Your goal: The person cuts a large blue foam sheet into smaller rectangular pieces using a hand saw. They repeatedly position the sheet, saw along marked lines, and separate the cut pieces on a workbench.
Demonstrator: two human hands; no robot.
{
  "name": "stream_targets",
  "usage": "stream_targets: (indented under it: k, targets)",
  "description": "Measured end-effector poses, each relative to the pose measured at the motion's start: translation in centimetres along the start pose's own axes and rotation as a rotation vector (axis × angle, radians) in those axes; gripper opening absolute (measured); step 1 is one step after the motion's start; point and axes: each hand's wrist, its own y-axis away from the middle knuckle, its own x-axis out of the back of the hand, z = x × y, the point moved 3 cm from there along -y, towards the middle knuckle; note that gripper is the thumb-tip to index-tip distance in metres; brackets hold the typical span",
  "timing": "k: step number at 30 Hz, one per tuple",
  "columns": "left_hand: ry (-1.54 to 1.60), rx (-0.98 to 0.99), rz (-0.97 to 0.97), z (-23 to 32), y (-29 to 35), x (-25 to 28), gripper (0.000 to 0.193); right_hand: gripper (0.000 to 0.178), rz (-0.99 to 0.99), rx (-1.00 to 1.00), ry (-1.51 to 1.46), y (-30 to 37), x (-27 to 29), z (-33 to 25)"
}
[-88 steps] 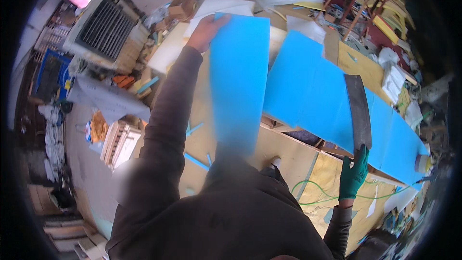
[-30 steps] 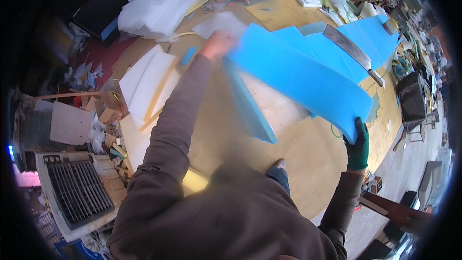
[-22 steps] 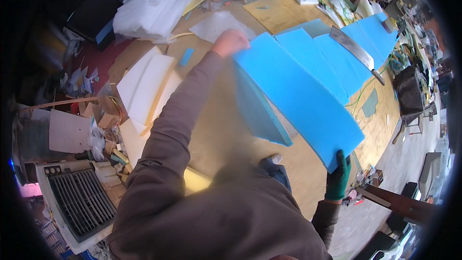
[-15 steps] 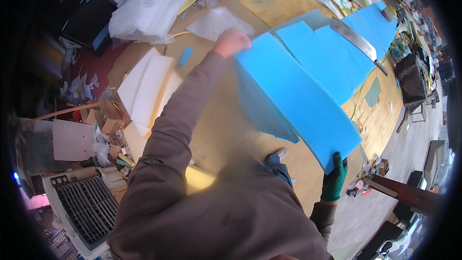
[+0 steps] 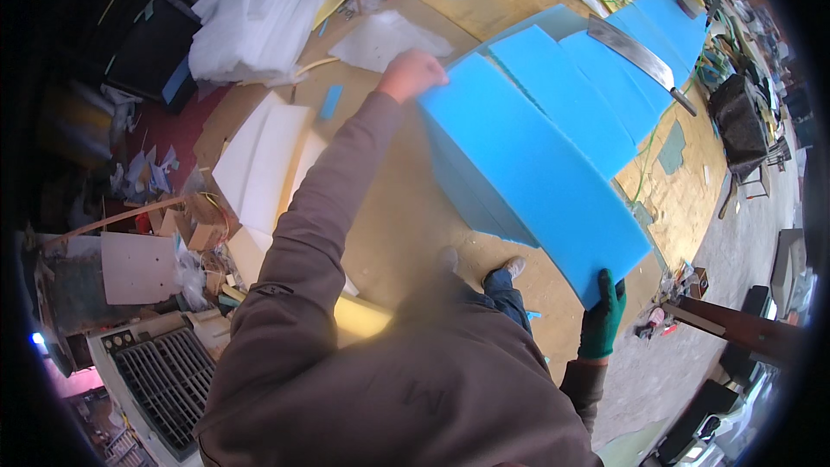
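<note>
A person in a brown top steadies a blue foam sheet by its ends, at the near end of a row of blue foam pieces. The bare left hand pinches the far-left corner, fingers curled in at the edge; the green-gloved right hand grips the near-right end. Whether the sheet rests on the bluish block below or hangs just above it cannot be told.

The sheet looks light and soft, likely to bend or sag if lifted by one end, easily dented or torn by a hard pinch, and hardly slippery; a hold at both ends seems to suit it best. Its long axis runs slantwise, from far left down to near right, roughly in line with the long knife lying on the row beyond.
</note>
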Motion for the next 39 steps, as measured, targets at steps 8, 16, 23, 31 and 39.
stream_targets:
  k: [8,16,23,31,39]
  targets:
    - [-0.006,-0.073,-0.016,-0.7,0.0,-0.6,0.023,0.046,-0.012,0.009,0.007,0.2,-0.8,-0.2]
    - [0.070,0.011,0.052,-1.6,2.8,-1.0,0.039,0.044,0.020,0.000,0.028,-0.2,-0.8,-0.2]
    - [0.017,0.016,0.182,0.0,4.8,-1.5,0.047,0.042,0.041,-0.022,-0.001,-0.5,-0.2,0.9]
    - [-0.504,-0.373,0.337,3.9,8.5,-5.1,0.044,0.043,0.056,-0.022,-0.011,-0.4,-0.2,2.4]
    - [-0.442,-0.457,0.178,6.3,11.7,-8.7,0.053,0.044,0.030,-0.016,-0.066,-0.7,0.4,3.1]
